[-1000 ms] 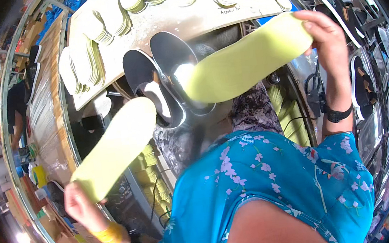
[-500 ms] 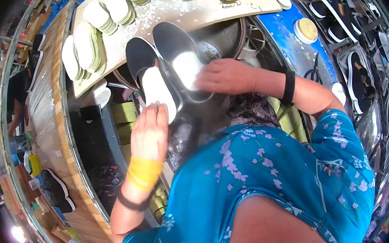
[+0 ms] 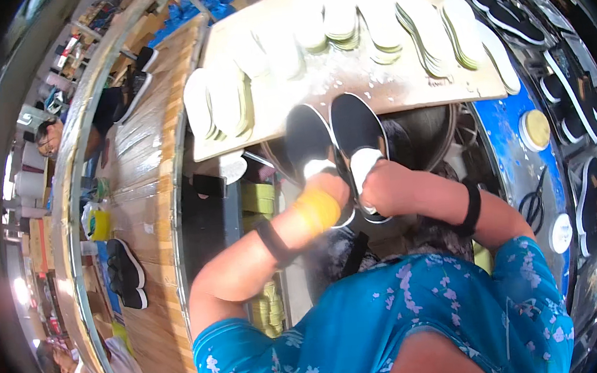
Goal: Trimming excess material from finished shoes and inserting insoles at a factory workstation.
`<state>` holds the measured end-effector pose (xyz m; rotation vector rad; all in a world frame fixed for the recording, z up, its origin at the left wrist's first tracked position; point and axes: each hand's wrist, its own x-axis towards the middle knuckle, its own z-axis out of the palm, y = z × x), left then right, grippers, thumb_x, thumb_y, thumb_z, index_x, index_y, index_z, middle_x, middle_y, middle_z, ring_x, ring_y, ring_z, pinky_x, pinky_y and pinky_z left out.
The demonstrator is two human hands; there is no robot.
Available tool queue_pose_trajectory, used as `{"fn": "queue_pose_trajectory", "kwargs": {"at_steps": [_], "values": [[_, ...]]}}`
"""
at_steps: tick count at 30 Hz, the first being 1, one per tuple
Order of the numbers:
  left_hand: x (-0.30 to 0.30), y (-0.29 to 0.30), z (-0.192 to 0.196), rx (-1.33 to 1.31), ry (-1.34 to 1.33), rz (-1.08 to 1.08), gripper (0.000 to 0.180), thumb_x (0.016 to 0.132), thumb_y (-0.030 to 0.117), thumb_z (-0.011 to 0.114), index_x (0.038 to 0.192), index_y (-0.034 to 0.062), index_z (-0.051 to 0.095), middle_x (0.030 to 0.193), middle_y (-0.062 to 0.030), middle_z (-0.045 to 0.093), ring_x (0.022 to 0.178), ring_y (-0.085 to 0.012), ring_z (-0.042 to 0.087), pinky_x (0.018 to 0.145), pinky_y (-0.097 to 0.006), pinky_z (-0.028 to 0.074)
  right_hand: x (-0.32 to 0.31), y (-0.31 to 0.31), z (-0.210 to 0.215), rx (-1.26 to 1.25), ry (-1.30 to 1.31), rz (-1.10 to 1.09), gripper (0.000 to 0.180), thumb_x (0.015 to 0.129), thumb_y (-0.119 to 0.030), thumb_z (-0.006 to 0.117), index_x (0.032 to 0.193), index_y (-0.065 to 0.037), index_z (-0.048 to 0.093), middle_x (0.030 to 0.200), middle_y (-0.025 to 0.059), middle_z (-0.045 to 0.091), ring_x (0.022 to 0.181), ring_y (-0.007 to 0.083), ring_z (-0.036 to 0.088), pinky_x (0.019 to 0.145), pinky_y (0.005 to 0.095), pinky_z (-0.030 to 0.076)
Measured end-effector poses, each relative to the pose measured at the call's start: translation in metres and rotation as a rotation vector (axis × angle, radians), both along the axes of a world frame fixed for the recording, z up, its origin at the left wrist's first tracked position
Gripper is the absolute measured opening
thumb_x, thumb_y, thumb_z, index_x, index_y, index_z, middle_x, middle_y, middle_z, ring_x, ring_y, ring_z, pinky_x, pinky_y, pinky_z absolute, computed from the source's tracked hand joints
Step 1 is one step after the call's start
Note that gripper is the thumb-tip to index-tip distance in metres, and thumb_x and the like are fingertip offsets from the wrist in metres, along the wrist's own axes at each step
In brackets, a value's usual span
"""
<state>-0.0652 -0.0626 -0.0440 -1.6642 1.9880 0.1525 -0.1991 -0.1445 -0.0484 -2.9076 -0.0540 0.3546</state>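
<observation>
Two black slip-on shoes with white sole edges lie side by side, toes pointing away from me and resting at the board's near edge. In the opening of the left shoe (image 3: 308, 134) a white insole (image 3: 319, 166) shows. My left hand (image 3: 331, 185) is down at that shoe's heel end, its fingers hidden. Over the right shoe (image 3: 355, 120), my right hand (image 3: 386, 188) is curled like a fist at the opening. Another white insole (image 3: 364, 161) shows just ahead of it. Whatever its fingers hold is hidden.
Stacks of pale insoles (image 3: 233, 103) stand along the white board (image 3: 412, 93), with white scraps scattered between them. On the blue surface to the right are a round container (image 3: 534, 130) and black scissors (image 3: 533, 208). More shoes (image 3: 127, 273) stand on the wooden table at left.
Both hands have moved into the shoe openings, and the insoles sit deeper, with less white showing. My right hand has curled. My view has shifted, bringing more of the board into sight.
</observation>
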Motion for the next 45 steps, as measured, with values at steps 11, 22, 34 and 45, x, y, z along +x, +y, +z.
{"fn": "queue_pose_trajectory", "kwargs": {"at_steps": [11, 22, 34, 45], "values": [[0.029, -0.021, -0.024, -0.04, 0.794, 0.825, 0.089, 0.077, 0.054, 0.057, 0.122, -0.0167, 0.028, 0.063, -0.0149, 0.057, 0.05, -0.0187, 0.059, 0.048, -0.028, 0.05, 0.024, -0.003, -0.028, 0.103, 0.03, -0.021, 0.014, 0.064, -0.015, 0.053, 0.067, -0.013, 0.066, 0.071, 0.0082, 0.064, 0.07, 0.0238, 0.061, 0.067, 0.039, 0.043], [0.049, 0.01, 0.031, -0.624, 0.683, 0.48, 0.015, 0.076, 0.023, 0.061, 0.079, 0.0085, 0.06, 0.068, -0.0122, 0.058, 0.064, -0.0328, 0.057, 0.057, -0.038, 0.046, -0.065, -0.022, 0.005, 0.537, -0.591, -0.628, 0.018, 0.073, -0.012, 0.059, 0.088, -0.003, 0.061, 0.088, 0.0143, 0.06, 0.082, 0.0314, 0.058, 0.073, 0.0388, 0.046], [0.076, -0.069, -0.009, -0.275, 0.344, 0.254, 0.028, 0.066, 0.022, 0.064, 0.091, 0.0095, 0.065, 0.124, -0.0124, 0.043, 0.119, -0.0296, 0.034, 0.096, -0.043, 0.03, -0.303, -0.021, -0.051, -0.182, 0.358, -1.781, 0.053, 0.074, -0.035, 0.058, 0.117, -0.006, 0.049, 0.099, 0.0263, 0.058, 0.095, 0.0378, 0.056, 0.082, 0.0436, 0.044], [0.081, -0.057, -0.025, -0.45, 0.45, 0.196, 0.014, 0.064, 0.017, 0.069, 0.076, 0.0108, 0.064, 0.117, -0.006, 0.05, 0.115, -0.0257, 0.04, 0.094, -0.04, 0.03, -0.349, -0.018, -0.087, -0.191, 0.234, -1.834, 0.062, 0.072, -0.034, 0.061, 0.121, -0.002, 0.041, 0.095, 0.0285, 0.058, 0.092, 0.0412, 0.056, 0.08, 0.0433, 0.044]]}}
